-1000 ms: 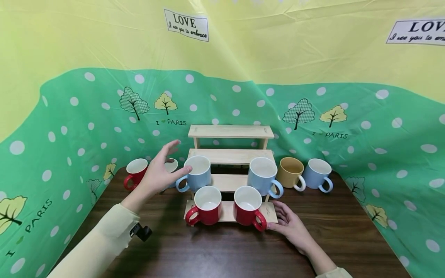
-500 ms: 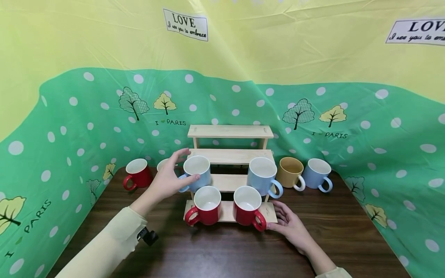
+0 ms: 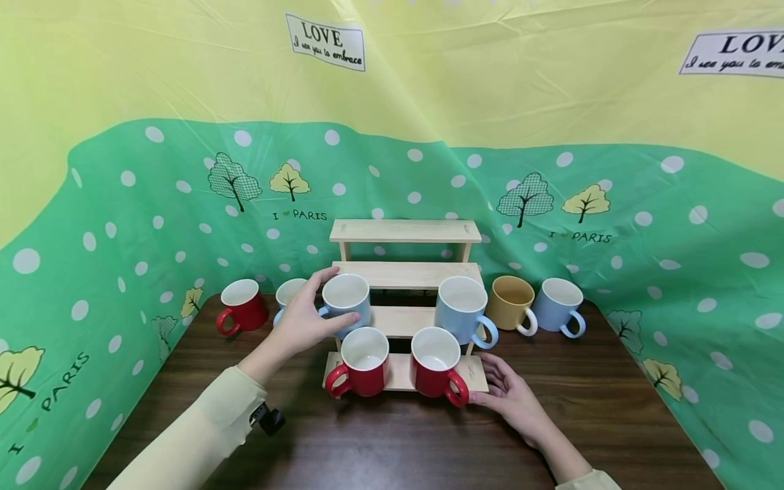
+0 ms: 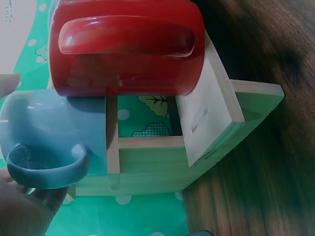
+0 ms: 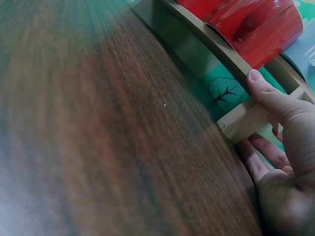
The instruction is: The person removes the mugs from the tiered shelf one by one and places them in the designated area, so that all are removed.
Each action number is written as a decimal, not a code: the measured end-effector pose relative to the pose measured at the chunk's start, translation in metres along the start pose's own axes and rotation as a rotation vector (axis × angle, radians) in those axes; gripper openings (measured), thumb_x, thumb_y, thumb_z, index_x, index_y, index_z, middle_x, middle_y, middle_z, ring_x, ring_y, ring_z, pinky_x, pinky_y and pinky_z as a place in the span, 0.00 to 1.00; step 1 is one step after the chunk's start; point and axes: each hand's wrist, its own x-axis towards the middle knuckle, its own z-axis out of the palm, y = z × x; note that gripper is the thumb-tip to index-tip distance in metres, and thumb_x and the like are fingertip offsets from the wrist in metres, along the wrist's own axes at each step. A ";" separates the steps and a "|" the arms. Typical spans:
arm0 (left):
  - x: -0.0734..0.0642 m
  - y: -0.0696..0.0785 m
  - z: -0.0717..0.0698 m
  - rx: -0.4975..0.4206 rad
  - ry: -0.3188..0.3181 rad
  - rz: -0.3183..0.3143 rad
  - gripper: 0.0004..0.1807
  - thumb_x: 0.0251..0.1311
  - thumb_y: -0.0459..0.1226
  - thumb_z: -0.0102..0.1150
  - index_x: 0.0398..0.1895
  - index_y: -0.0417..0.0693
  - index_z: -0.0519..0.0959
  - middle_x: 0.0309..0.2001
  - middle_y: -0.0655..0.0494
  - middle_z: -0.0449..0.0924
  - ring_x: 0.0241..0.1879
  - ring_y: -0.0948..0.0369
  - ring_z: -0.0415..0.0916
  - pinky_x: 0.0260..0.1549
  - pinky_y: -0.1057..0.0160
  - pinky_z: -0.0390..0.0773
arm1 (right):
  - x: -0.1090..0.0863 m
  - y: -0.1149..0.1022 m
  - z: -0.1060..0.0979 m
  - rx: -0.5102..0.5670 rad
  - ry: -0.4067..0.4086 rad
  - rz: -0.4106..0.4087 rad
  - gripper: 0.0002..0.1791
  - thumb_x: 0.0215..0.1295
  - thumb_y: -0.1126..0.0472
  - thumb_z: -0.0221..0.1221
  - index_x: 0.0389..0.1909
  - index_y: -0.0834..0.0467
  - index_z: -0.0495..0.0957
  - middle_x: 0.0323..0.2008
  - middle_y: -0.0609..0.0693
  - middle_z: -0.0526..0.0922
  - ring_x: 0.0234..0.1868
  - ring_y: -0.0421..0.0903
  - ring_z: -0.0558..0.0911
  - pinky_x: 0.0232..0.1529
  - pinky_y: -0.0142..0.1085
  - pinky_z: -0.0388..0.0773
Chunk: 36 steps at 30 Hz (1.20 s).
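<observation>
A light wooden stepped rack [image 3: 407, 274] stands on the table with mugs on its two lower steps. My left hand [image 3: 303, 321] is around the left blue mug [image 3: 346, 299] on the second step, thumb across its front and fingers behind. In the left wrist view that blue mug [image 4: 54, 132] has its handle between thumb and fingers. My right hand [image 3: 514, 401] grips the rack's lower right end; in the right wrist view the thumb lies on the board's edge and fingers curl beside it. Two red mugs [image 3: 365, 362] sit on the lowest step, and another blue mug [image 3: 462, 309] stands at right.
Left of the rack stand a red mug [image 3: 243, 306] and a blue mug [image 3: 288, 292], partly behind my left hand. To the right are a tan mug [image 3: 512, 299] and a blue mug [image 3: 556, 306]. A patterned cloth [image 3: 392, 163] hangs behind the table [image 3: 392, 449].
My left hand has moved right and slightly down, from the air beside the blue mug to around it. The right hand stays on the rack, and the mugs have not moved.
</observation>
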 end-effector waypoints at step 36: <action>0.003 -0.001 0.007 -0.058 0.006 -0.066 0.52 0.55 0.48 0.86 0.81 0.53 0.66 0.65 0.47 0.80 0.62 0.46 0.79 0.59 0.38 0.81 | 0.001 0.000 -0.001 0.000 -0.007 0.014 0.48 0.66 0.62 0.78 0.81 0.61 0.62 0.74 0.65 0.74 0.75 0.62 0.73 0.62 0.25 0.76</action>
